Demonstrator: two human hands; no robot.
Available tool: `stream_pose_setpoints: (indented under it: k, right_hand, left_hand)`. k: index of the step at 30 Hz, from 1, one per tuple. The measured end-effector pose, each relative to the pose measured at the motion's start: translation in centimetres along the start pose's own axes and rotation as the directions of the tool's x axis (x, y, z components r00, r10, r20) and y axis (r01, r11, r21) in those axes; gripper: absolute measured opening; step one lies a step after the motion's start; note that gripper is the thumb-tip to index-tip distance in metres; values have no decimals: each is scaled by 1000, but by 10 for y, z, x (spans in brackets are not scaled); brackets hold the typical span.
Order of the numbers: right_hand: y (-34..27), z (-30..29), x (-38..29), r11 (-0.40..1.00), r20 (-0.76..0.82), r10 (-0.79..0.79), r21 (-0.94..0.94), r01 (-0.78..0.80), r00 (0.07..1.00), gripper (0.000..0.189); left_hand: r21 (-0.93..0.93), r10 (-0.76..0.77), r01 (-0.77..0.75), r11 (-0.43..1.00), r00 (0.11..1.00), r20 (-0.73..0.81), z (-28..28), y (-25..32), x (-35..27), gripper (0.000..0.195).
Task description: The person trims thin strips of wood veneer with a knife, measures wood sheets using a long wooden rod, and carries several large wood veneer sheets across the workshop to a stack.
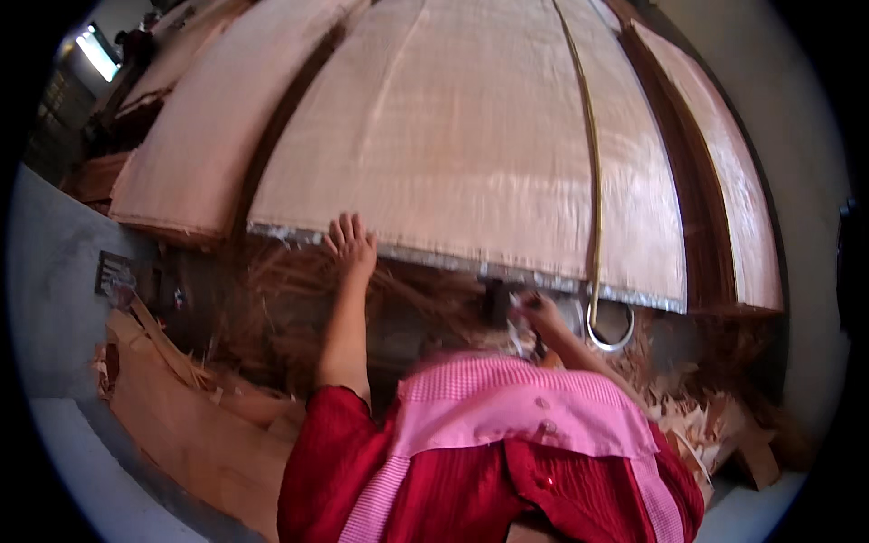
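Note:
My left hand (354, 247) lies palm down on the front edge of a large pale wood veneer sheet (475, 163), its fingers spread and holding nothing. Below that same edge, farther right, my right hand (540, 312) is blurred, with its fingers bent. Something whitish and thin (517, 332) shows beside those fingers; whether they grip it is unclear. A long, narrow yellow strip (592, 149) runs from front to back over the right part of the sheet. At its near end a shiny, curved band (614, 345) hangs past the edge.
More veneer stacks stand to the left (197, 136) and right (730, 170), with dark gaps between. Torn veneer scraps (699, 427) lie at lower right. A brown sheet (183, 434) and a wooden strip (159, 332) are at lower left. Grey walls (794, 170) bound the sides.

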State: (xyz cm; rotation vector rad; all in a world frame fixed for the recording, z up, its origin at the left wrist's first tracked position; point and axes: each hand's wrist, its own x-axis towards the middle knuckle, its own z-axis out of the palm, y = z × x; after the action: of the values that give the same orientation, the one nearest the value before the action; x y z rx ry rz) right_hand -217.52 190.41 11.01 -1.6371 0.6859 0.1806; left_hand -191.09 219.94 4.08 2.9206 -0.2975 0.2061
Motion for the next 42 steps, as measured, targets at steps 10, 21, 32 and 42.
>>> stream_pose_setpoints:
  k: [10, 21, 32, 42]
  right_hand:
    - [-5, 102, 61, 837, -165, 216, 539, -96, 962, 12]
    - [46, 65, 90, 827, -377, 412, 536, -167, 830, 25]
    - [47, -231, -9, 991, -960, -60, -91, -99, 275, 25]
    - [124, -405, 38, 804, -824, 566, 548, -232, 16, 32]
  left_hand:
    - [-8, 14, -13, 1000, 988, 154, -9, -7, -1, 62]
    - [121, 3, -23, 992, 987, 162, -6, 7, -6, 60]
    - [49, -168, 161, 986, 957, 235, -19, 14, -1, 64]
    - [-77, -649, 687, 723, 713, 266, 37, 66, 12, 64]
